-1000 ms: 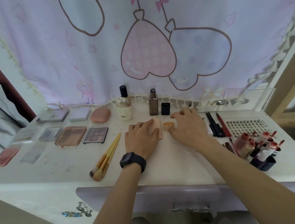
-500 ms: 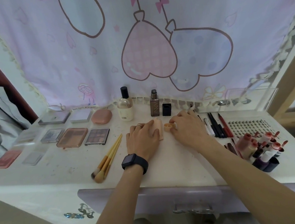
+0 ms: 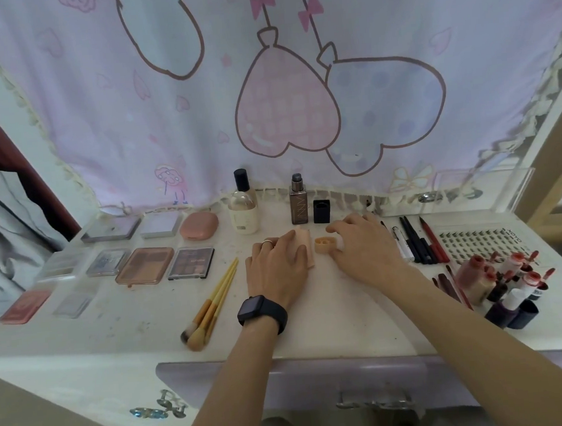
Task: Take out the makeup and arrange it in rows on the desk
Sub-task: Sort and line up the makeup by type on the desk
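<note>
- Makeup (image 3: 144,265) lay in rows across the white bench (image 3: 330,303), from its left side to its right.
- Left hand (image 3: 277,267) lay palm down near the middle of the bench. Its fingers (image 3: 287,246) were straight and rested on a peach pad (image 3: 306,248), gripping nothing.
- Right hand (image 3: 364,243) rested just right of it, with its fingers (image 3: 344,223) loosely bent and holding nothing.
- A small orange pot (image 3: 325,244) sat between the two hands, just beside the right thumb. Whether thumb and pot touched could not be told.
- Beyond the hands stood a round bottle (image 3: 244,209), a brown bottle (image 3: 298,204) and a black cap (image 3: 322,211), in a line along the curtain (image 3: 197,101).
- Palettes (image 3: 191,263) lay in three rows on the left, with a pink compact (image 3: 199,226) at the right end of the far row.
- Brushes (image 3: 213,305) lay together at a slant between the palettes and the left hand.
- Pencils (image 3: 416,242) lay side by side just right of the right hand, with a lash card (image 3: 480,241) to their right.
- Lip tubes (image 3: 507,282) were bunched together at the near right.
- A black watch (image 3: 262,313) sat on the left wrist and a ring (image 3: 267,242) on one left finger.
- A lilac drawer (image 3: 319,381) showed under the near edge of the bench.
</note>
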A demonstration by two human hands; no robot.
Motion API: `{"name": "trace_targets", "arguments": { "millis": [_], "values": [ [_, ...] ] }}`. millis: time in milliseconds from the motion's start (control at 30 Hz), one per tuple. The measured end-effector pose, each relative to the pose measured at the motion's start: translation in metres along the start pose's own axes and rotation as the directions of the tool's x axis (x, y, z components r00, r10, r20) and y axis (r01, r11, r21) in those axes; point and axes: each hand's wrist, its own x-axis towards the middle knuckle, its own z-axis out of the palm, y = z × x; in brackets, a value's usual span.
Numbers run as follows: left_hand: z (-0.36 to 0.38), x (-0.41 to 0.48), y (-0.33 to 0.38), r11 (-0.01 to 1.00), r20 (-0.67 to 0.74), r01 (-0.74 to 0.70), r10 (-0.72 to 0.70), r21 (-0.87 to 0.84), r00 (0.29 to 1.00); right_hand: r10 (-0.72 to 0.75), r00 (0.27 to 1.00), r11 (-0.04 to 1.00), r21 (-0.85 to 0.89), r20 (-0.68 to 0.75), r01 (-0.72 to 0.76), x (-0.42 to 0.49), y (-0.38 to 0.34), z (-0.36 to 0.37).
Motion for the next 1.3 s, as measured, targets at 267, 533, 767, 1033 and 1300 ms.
{"name": "trace_targets", "arguments": {
  "millis": [267, 533, 767, 1033, 1300],
  "values": [
    [-0.008, 0.0, -0.004, 0.918, -0.167, 0.042, -0.117, -0.394, 0.979, -0.03, 0.99, 0.985, 0.164, -0.139, 0.053, -0.085, -0.004, 0.005],
    [-0.041, 0.03, -0.018, 0.907, -0.307, 0.082, -0.223, -0.412, 0.925, -0.06, 0.983, 0.986, 0.143, -0.175, 0.086, -0.119, 0.009, 0.034],
    [-0.057, 0.055, -0.034, 0.94, -0.156, 0.17, -0.222, -0.295, 0.962, -0.057, 0.977, 0.981, 0.168, -0.204, 0.092, -0.12, 0.01, 0.038],
    [-0.061, 0.064, -0.032, 0.951, -0.105, 0.155, -0.189, -0.266, 0.976, -0.038, 0.977, 0.979, 0.187, -0.21, 0.078, -0.12, 0.011, 0.04],
    [-0.081, 0.039, -0.017, 0.848, -0.203, 0.118, -0.255, -0.516, 0.945, -0.036, 0.978, 0.977, 0.2, -0.204, 0.077, -0.119, 0.011, 0.037]
  ]
}}
